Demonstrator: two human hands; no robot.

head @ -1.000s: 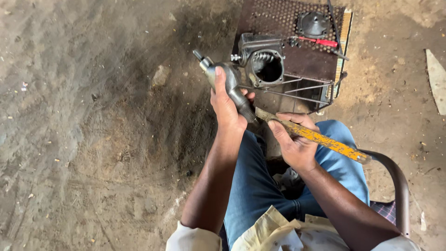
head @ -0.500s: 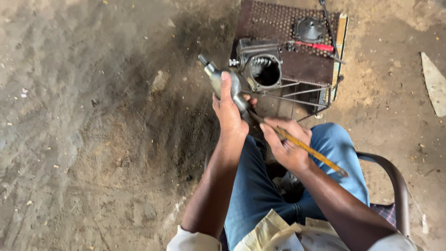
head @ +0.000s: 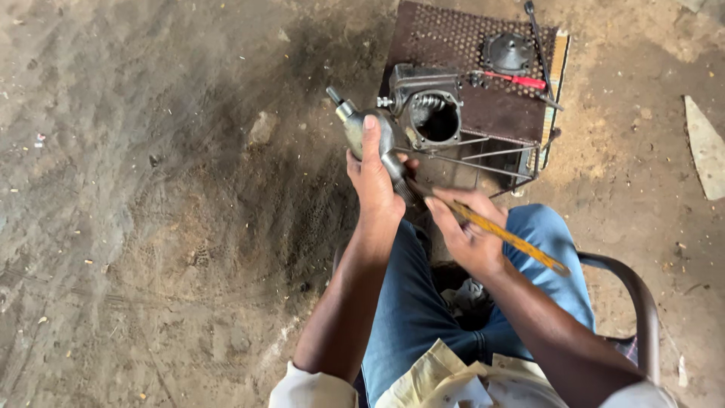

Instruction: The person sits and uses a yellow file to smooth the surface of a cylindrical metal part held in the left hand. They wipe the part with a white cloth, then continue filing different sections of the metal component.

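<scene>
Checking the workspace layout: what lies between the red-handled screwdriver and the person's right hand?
In the head view, thin metal rods of the stand's frame cross between the red-handled screwdriver and the right hand.

Looks like a rough little repair workshop, basically an open dirt-floor setup. The ground (head: 151,189) is bare packed earth, stained dark with oil near the middle. At the far side there's a rusty perforated metal stand (head: 461,45) used as a bench, with a greasy engine housing (head: 427,109), a round metal cover (head: 507,51) and a red-handled screwdriver (head: 513,79) on it. Metal chair arm (head: 638,295) at right.
</scene>
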